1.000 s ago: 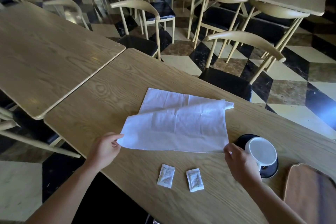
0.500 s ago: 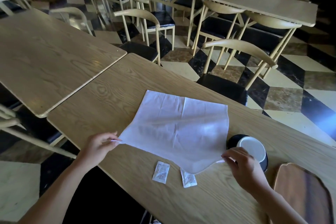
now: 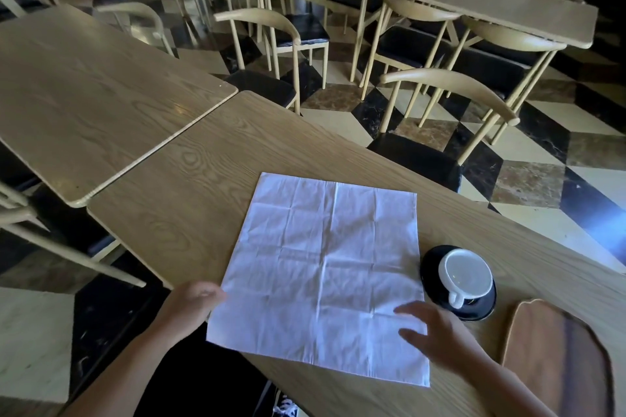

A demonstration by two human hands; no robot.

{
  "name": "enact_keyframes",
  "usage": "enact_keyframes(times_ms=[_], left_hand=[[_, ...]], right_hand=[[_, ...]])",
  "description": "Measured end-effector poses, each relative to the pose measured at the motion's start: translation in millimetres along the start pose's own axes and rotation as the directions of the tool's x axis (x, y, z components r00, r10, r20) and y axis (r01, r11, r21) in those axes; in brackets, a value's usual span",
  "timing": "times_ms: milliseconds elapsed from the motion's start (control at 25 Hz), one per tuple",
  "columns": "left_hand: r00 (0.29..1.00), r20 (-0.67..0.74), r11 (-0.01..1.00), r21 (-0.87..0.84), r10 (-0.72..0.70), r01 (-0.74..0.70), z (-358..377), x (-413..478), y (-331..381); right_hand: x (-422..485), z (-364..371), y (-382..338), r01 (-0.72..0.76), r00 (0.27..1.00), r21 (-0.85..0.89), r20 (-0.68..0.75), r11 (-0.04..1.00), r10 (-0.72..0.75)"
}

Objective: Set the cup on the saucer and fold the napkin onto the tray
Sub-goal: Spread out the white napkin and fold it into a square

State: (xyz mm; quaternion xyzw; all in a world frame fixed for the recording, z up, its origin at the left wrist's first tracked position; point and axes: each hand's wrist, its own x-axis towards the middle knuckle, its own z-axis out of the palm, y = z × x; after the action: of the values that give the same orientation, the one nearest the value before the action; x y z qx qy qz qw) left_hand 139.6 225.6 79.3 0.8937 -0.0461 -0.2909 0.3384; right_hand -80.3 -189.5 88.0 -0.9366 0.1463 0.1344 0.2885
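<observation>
Now fully unfolded: napkin, half-doubled a second ago, lies flat on the table, so folding restarts. Near-square, no clear long axis; edges skewed to the table edge. Left hand pinches the near-left corner; right hand rests open on it. Cup sits on the saucer; tray waits beside.

Bare forearms, no sleeves; left hand, right hand without rings or gloves.

Napkin: white cloth, matt, creased. Counter: pale wood grain, smooth satin. Cup: glossy white ceramic. Saucer: glossy black. Tray: brown wood, smooth. Floor: polished stone.
</observation>
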Motion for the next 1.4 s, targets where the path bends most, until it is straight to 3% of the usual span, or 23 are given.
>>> enact_keyframes(times_ms=[80,160,240,360,680,800,920,1120,1280,1400], left_hand=[[0.972,-0.147,0.972,0.171,0.185,-0.160,16,20,8],[0.904,-0.161,0.877,0.360,0.396,-0.319,38,49,24],[0.892,-0.080,0.782,0.521,0.445,-0.343,57,77,39],[0.914,0.043,0.630,0.711,0.404,-0.312,72,105,45],[0.925,-0.044,0.698,0.671,0.376,-0.251,67,120,45],[0.905,-0.052,0.744,0.591,0.422,-0.313,66,100,36],[0.850,-0.007,0.721,0.534,0.527,-0.443,54,68,14],[0.890,0.055,0.758,0.501,0.452,-0.417,39,12,-16],[0.858,0.140,0.633,0.618,0.494,-0.466,36,-17,-30],[0.868,0.119,0.617,0.658,0.481,-0.432,37,-19,-33]], right_hand=[[26,2,-10,0.029,0.996,-0.049,-0.086,0.998,-0.033],[62,5,-24,0.000,0.999,-0.135,-0.050,0.991,-0.007],[98,8,-34,-0.043,0.999,-0.233,0.009,0.972,0.046],[135,16,-37,-0.087,0.995,-0.313,0.023,0.946,0.099],[168,14,-27,-0.055,0.998,-0.308,-0.050,0.950,0.041],[139,6,-31,-0.051,0.980,-0.169,-0.198,0.984,0.016],[81,6,-27,0.073,0.929,-0.143,-0.350,0.987,-0.120],[-2,16,-3,0.238,0.942,-0.219,-0.186,0.946,-0.280],[-22,20,18,0.191,0.969,-0.288,-0.095,0.939,-0.226],[-26,27,31,0.142,0.987,-0.314,-0.029,0.939,-0.159]])
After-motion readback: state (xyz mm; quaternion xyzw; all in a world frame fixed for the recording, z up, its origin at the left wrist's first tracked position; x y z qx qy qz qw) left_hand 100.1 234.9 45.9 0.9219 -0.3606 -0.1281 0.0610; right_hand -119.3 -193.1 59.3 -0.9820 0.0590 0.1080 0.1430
